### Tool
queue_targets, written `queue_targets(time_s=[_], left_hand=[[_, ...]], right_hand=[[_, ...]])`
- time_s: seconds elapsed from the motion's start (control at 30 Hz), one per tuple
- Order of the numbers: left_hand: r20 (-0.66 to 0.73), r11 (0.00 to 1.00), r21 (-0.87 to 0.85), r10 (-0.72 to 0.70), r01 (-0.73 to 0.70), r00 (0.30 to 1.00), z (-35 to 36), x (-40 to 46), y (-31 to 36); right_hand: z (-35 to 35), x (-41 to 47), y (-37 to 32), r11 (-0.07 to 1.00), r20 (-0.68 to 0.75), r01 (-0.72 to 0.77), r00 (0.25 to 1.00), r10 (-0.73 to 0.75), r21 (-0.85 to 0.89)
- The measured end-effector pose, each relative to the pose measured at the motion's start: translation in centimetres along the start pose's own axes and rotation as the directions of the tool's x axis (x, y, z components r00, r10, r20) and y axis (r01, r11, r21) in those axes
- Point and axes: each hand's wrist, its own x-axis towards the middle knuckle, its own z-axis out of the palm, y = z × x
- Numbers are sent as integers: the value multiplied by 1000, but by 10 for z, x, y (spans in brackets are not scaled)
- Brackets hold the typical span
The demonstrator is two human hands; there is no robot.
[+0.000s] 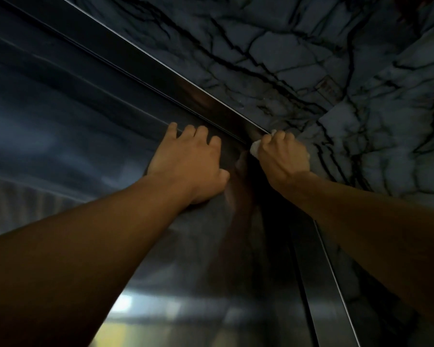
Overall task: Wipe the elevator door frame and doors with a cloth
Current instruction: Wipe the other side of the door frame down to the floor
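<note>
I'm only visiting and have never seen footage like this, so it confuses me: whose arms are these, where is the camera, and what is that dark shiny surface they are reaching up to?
There is no machine here. A person wears one wide-angle camera on the head, so you see their own two bare arms reaching up. The dark shiny surface is a metal elevator door, and the angled metal strip beside it is the door frame. Beyond lies a veined marble wall. The left hand rests on the door, fingers a little bent, holding nothing. The right hand grips a small white cloth at the frame's upper corner, where top strip and side strip meet.
</note>
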Motion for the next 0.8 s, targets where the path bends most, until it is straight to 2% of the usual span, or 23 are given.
queue_targets(time_s=[0.27,0.53,0.63,0.8], left_hand=[[31,999,-1,-41,41,999,0,-11,12],[48,998,9,-58,57,997,-4,-11,14],[51,998,1,-63,63,997,-4,-10,12],[64,998,-9,-64,65,996,-5,-13,13]], right_hand=[[-10,2,6,994,130,-31,991,17,107],[-13,-5,9,991,149,-30,989,11,128],[-19,-4,10,983,216,-23,976,-17,182],[-29,-7,7,970,312,-95,950,21,225]])
